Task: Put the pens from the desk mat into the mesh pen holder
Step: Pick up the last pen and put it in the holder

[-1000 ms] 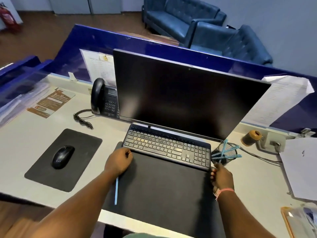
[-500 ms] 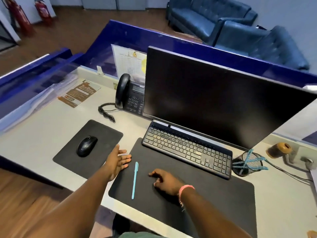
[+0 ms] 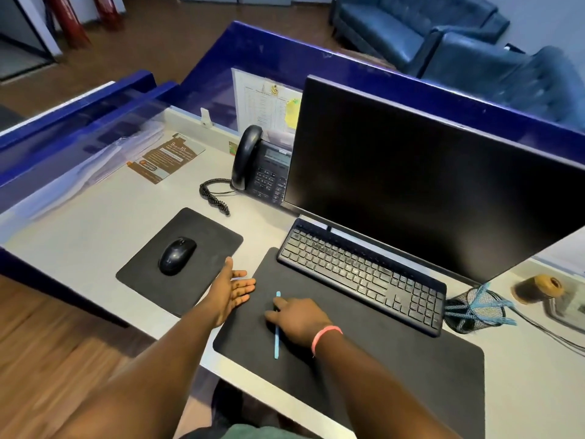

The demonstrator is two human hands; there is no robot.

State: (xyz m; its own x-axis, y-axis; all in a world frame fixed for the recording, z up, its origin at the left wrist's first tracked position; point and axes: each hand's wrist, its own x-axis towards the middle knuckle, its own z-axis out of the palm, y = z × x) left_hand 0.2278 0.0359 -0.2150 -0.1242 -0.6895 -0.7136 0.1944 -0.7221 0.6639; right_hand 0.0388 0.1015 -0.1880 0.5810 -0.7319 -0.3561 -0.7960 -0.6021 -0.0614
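a slim light-blue pen (image 3: 277,342) lies on the matte black mat (image 3: 395,356), near its 9 o'clock edge, pointing roughly 12 to 6 o'clock. the right hand (image 3: 297,318) rests palm down across the pen's middle, so only the two ends show; its fingers (image 3: 274,315) curl down around the barrel, but whether they actually pinch it cannot be told. a pink band (image 3: 326,335) circles that wrist.

the left hand (image 3: 232,288) sits at 9 o'clock of the pen, just off the mat's edge over the pale smooth counter (image 3: 79,223), palm turned inward, fingers spread and holding nothing.

the holder (image 3: 473,308), a round black wire-mesh cup, stands on the counter at 3 o'clock, just past the end of the flat black keyboard (image 3: 361,274). several light-blue pens (image 3: 490,304) lean out of it at slants.

a smaller square black pad (image 3: 205,267) with rounded corners lies at 10 o'clock, carrying a glossy oval mouse (image 3: 177,255). a wide dark monitor (image 3: 427,179) rises behind the keyboard, and a black desk phone (image 3: 259,166) with a coiled cord stands at 11 o'clock.
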